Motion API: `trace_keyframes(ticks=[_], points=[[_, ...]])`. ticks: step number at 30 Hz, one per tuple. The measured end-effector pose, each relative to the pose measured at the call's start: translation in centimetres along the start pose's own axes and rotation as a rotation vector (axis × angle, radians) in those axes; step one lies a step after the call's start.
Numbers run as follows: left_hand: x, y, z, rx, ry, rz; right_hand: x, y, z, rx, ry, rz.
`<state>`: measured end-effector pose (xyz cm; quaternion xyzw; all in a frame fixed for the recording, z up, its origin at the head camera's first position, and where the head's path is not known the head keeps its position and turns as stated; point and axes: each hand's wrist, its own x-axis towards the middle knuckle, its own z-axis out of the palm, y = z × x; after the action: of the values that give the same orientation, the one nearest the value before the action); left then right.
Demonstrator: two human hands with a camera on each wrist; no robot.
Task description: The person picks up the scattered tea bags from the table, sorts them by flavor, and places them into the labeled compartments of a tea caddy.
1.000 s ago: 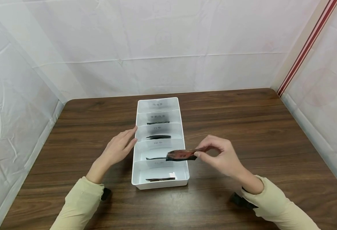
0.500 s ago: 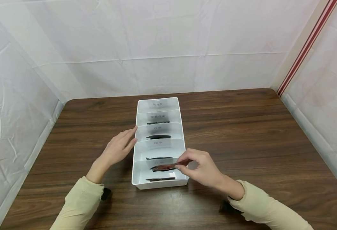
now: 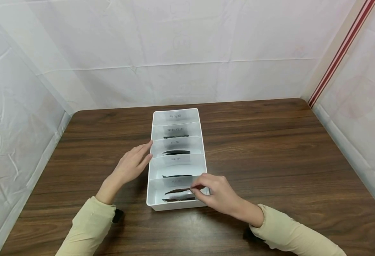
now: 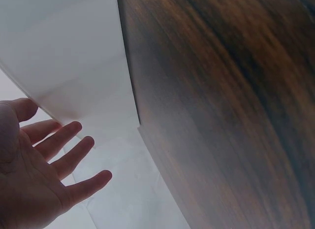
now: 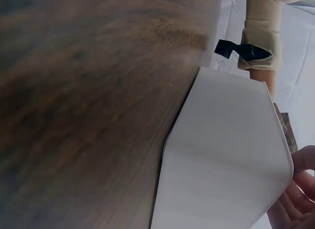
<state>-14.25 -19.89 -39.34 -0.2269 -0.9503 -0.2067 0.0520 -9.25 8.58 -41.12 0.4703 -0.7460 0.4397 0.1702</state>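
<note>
A white box point(image 3: 177, 204) with several labelled compartments stands lengthwise on the table. My right hand point(image 3: 217, 193) pinches a dark reddish tea sachet point(image 3: 178, 191) by its right end, over the nearest compartment. Just in front of it in that compartment stands another dark sachet point(image 3: 174, 200). My left hand point(image 3: 131, 163) has its fingers extended, with fingertips at the box's left rim; in the left wrist view the spread fingers point(image 4: 69, 135) show beside the box's white side wall point(image 4: 74, 51). In the right wrist view part of the held sachet point(image 5: 287, 130) shows beyond the rim.
Thin dark sachets stand in the middle compartments, such as a green-black one point(image 3: 176, 152) and another point(image 3: 176, 136) farther back. The brown wood-grain table point(image 3: 270, 149) extends on both sides of the box. White sheeting point(image 3: 181, 53) hangs behind it.
My right hand has moved left and nearer to me, bringing the sachet from above the box's right rim to the nearest compartment and turning it edge-on. The left hand has stayed put.
</note>
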Motion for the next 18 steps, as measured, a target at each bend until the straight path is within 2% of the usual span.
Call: trace_keyframes(ticks=[11, 18], points=[[-0.01, 0.04, -0.02, -0.006, -0.008, -0.009, 0.17, -0.51, -0.01, -0.158, -0.094, -0.044], [0.01, 0.00, 0.00, -0.010, -0.006, -0.010, 0.16, -0.78, 0.02, -0.168, -0.137, -0.022]])
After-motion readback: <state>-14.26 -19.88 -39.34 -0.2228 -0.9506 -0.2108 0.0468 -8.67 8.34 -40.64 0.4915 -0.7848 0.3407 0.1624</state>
